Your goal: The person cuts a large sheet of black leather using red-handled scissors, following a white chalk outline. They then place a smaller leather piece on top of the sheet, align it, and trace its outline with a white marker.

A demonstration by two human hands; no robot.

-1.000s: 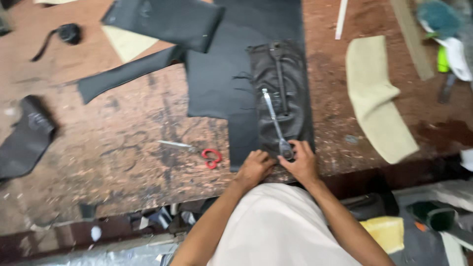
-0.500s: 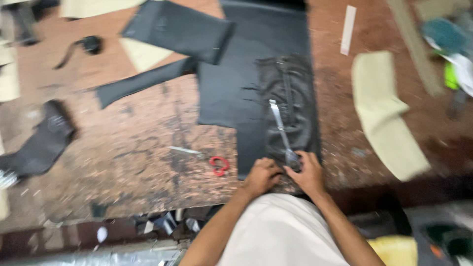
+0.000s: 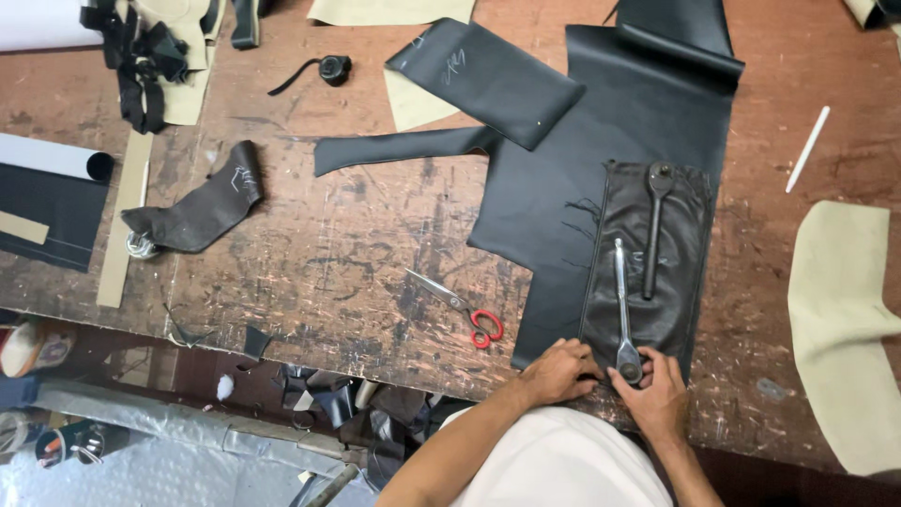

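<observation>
Low in the frame, right of centre, both hands press on the near edge of a wrinkled black leather panel [image 3: 648, 272], a long rectangle with stitched borders and a dull sheen. The left hand [image 3: 560, 371] lies knuckles up with its fingers curled down onto the panel's lower left corner, pinning it rather than closing around anything. The right hand [image 3: 660, 394] sits just beside it, fingers bent over the lower edge and touching the round head of a slim silver ratchet wrench [image 3: 622, 310] that lies lengthwise on the panel; whether it actually grips the head I cannot tell. A second, darker ratchet wrench [image 3: 654, 225] lies parallel, higher on the panel.

The panel rests on a large smooth black leather sheet [image 3: 610, 122], cut in steps, with a rolled fold at the top of the frame. To the left of the sheet, red-handled scissors [image 3: 462, 308] lie on the worn wooden table [image 3: 357, 244], whose surface is scratched and blotched. A curled black leather scrap [image 3: 202, 208] sits at centre left, and a pale beige curved piece [image 3: 840, 329] lies at the right edge.
</observation>
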